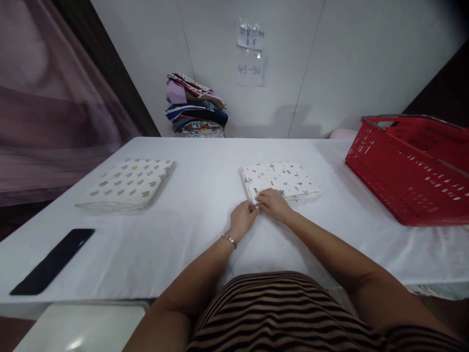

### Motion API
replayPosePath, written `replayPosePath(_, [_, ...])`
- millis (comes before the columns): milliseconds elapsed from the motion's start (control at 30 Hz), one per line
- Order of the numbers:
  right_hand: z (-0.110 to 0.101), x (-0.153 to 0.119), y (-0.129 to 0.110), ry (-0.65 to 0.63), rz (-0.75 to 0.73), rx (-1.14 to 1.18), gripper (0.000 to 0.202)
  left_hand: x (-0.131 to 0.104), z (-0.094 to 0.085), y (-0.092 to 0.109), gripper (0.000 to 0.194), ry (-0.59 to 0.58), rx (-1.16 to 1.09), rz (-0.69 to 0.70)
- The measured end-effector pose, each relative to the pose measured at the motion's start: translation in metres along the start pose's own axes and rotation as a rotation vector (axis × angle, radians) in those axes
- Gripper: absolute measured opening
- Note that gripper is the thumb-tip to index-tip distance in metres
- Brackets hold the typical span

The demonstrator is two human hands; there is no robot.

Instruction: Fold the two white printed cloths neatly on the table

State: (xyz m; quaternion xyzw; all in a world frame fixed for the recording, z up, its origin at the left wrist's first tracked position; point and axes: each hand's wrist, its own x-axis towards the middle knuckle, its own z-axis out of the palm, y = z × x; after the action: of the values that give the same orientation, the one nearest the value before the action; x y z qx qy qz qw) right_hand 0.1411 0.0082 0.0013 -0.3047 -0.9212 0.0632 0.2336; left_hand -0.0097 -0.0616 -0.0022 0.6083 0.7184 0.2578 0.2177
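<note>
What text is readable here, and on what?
"45-50": handwritten on the lower paper sheet taped to the wall.
Upper paper note: handwritten characters, too blurred to read.
Folded cloth under both hands, red basket, black phone: no readable text.

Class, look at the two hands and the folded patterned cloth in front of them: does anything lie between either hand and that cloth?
Nothing visible does. The left hand and right hand are already on the near left corner of the folded cloth, pinching its edge. The other folded cloth, phone and red basket lie well off to the sides.
</note>
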Motion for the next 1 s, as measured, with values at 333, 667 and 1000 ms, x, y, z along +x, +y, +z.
replayPosePath(333, [-0.005,-0.005,0.012,0.057,-0.053,0.162,0.021,0.000,0.003,0.000,0.016,-0.008,-0.020,0.051])
replayPosePath(667, [-0.007,-0.011,0.010,-0.045,-0.155,0.029,0.020,0.001,0.005,-0.001,0.015,0.026,-0.028,0.070])
replayPosePath(1000, [0.004,-0.006,0.013,0.115,0.074,0.280,0.011,-0.001,0.003,-0.008,0.019,0.019,-0.082,0.170])
